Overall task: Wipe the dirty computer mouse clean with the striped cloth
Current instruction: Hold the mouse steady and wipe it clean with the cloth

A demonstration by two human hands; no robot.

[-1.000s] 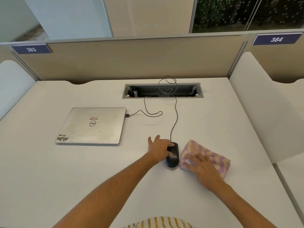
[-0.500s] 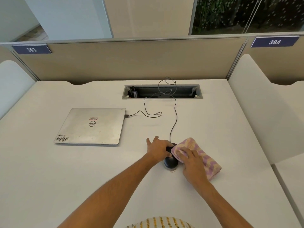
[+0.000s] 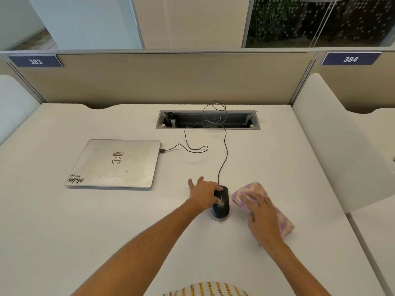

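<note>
head view: left hand [image 3: 205, 194] on mouse [image 3: 221, 207]

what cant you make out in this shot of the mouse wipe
Head view only:
- Left side of the mouse: hidden under the left hand.
- Cloth middle: covered by the right hand.
- Dirt on the mouse: too small to tell.
- Cable tray contents: dark, too small.
</note>
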